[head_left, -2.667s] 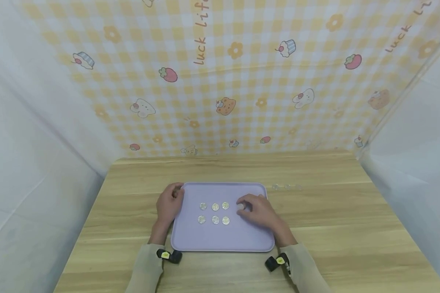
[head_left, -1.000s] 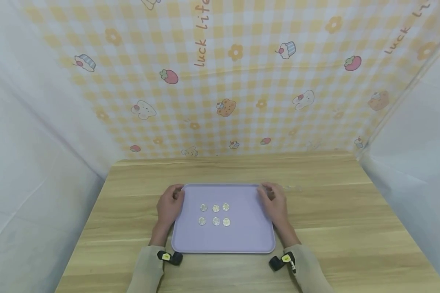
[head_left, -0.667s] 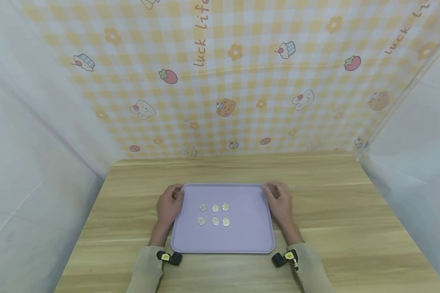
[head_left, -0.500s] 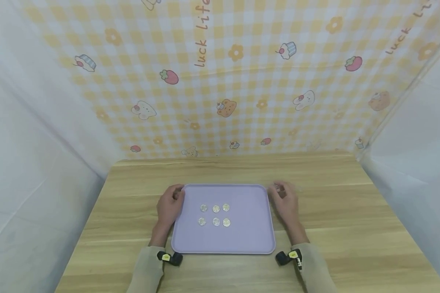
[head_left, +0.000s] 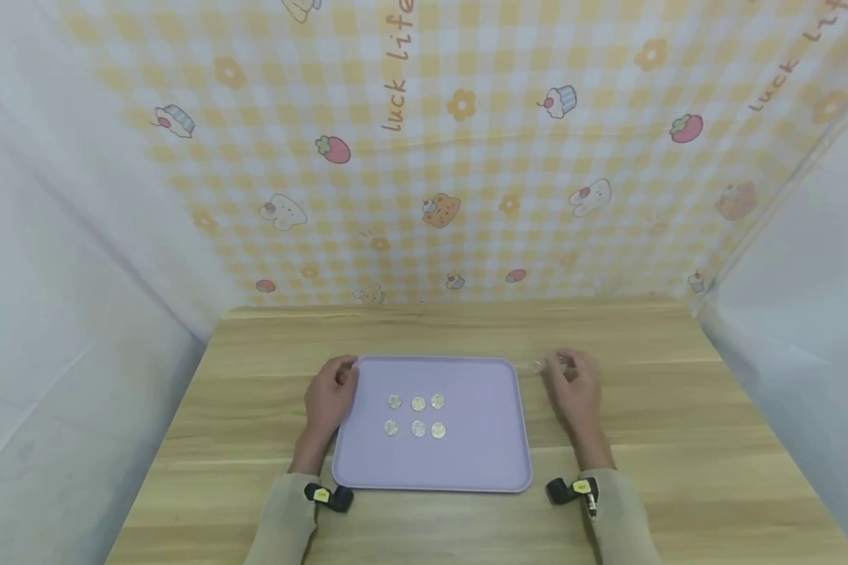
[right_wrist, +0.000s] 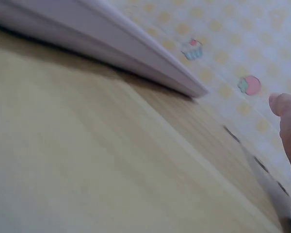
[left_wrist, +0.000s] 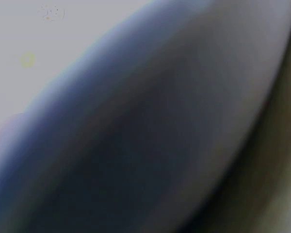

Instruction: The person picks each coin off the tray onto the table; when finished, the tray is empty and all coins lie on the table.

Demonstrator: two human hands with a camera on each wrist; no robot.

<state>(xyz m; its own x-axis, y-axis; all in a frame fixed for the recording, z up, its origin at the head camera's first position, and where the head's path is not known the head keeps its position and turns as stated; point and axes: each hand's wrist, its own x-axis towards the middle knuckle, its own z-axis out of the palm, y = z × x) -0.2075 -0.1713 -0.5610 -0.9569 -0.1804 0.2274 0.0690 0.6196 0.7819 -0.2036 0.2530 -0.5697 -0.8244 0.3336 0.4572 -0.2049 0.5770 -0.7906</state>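
Observation:
My left hand (head_left: 329, 396) grips the left rim of a lilac tray (head_left: 480, 463), thumb along its edge. Small round shiny discs (head_left: 418, 428) with a ridged pattern lie on the tray in two rows of three. My right hand (head_left: 577, 392) is over the table, right of the tray's far corner, thumb and fingertips pinched together on a small pale disc, mostly hidden by the fingers. A clear-looking disc (head_left: 536, 366) lies on the wood just left of these fingers. In the right wrist view only part of my right hand (right_wrist: 290, 126) shows.
The tray stands on a wood-grain table (head_left: 650, 439). Behind it hangs a yellow checked cloth (head_left: 459, 157); white sheets (head_left: 71, 314) close both sides. A dark blurred shape (left_wrist: 136, 136) fills most of the left wrist view.
My right hand pinched a disc on the tray's right part, then carried it off past the far right corner and rightward over the table row. My left hand has kept its hold.

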